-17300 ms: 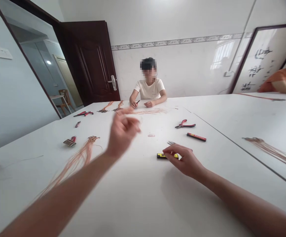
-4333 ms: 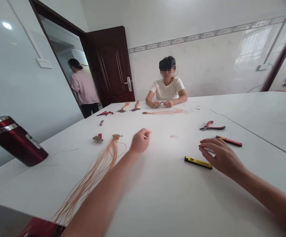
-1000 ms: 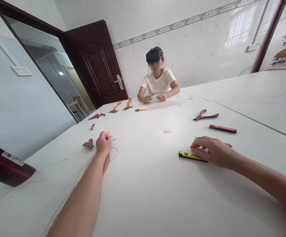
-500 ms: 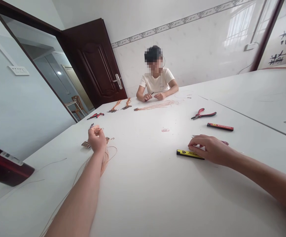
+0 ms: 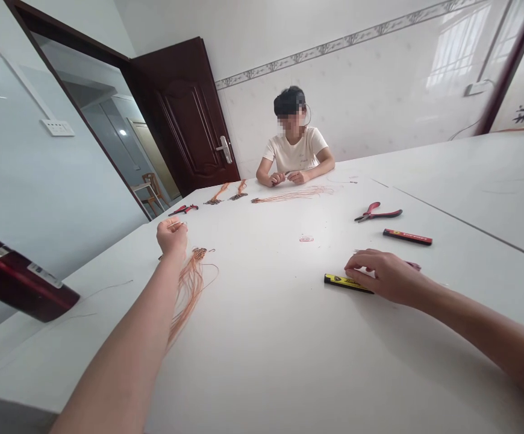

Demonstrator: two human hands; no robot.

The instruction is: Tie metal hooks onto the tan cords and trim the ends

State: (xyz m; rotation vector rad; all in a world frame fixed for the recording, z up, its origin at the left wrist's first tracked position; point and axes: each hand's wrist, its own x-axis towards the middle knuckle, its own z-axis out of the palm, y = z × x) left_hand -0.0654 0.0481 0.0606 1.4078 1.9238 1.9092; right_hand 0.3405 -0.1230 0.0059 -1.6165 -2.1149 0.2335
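My left hand (image 5: 171,236) is raised at the left, its fingers pinched on a small wire-like fishing hook (image 5: 185,224). Beside that wrist lies a bundle of hooks (image 5: 199,253) with long orange fishing lines (image 5: 188,301) trailing toward me, partly behind my forearm. On the right, my right hand (image 5: 376,271) rests on the table with fingers loosely bent, the thumb side touching a yellow-and-black lighter (image 5: 341,281). A tool with a purplish handle (image 5: 413,265) sticks out from beneath this hand; most of it is hidden.
Red-handled pliers (image 5: 377,212) and a red lighter (image 5: 407,237) lie beyond my right hand. More pliers (image 5: 184,210) are at the far left edge. A dark red thermos (image 5: 27,280) stands left. Across the table a person (image 5: 296,147) works beside several line bundles (image 5: 214,199).
My left hand has moved left and away from the hook bundle, which now shows more fully. The view has shifted, bringing in more of the thermos. My right hand stays put.
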